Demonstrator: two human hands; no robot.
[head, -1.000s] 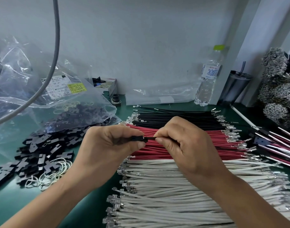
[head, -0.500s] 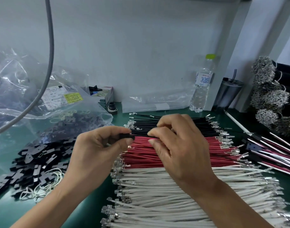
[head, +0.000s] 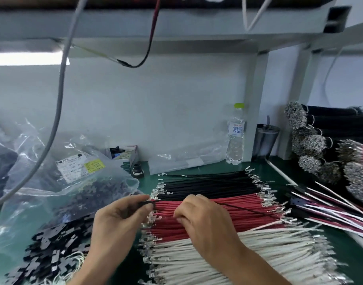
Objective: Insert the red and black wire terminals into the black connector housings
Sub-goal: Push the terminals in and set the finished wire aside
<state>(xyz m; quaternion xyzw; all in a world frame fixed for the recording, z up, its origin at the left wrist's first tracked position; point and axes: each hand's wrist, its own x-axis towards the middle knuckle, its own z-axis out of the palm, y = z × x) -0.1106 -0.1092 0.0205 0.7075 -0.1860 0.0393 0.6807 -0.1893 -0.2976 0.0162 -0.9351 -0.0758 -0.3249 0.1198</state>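
Note:
My left hand (head: 118, 217) pinches a small black connector housing (head: 148, 203) between thumb and forefinger, just above the left ends of the wires. A single black wire (head: 258, 211) runs from behind my right hand out to the right, across the red row. My right hand (head: 203, 223) is curled over the red wires (head: 254, 224), its fingertips pinched together on one of them. Black wires (head: 207, 186) lie in a row behind the red ones, all with metal terminals at both ends.
White wires (head: 279, 256) lie in front of the red row. Loose black housings (head: 53, 251) are heaped at the left by a clear plastic bag (head: 53, 182). A water bottle (head: 236, 138), a cup (head: 266, 142) and wire bundles (head: 312, 145) stand at the back right. Wired assemblies (head: 330, 208) lie on the right.
My right hand has let go at the housing and dropped onto the red wires. My left hand still holds the housing. The camera has tilted up, so both hands sit lower in view.

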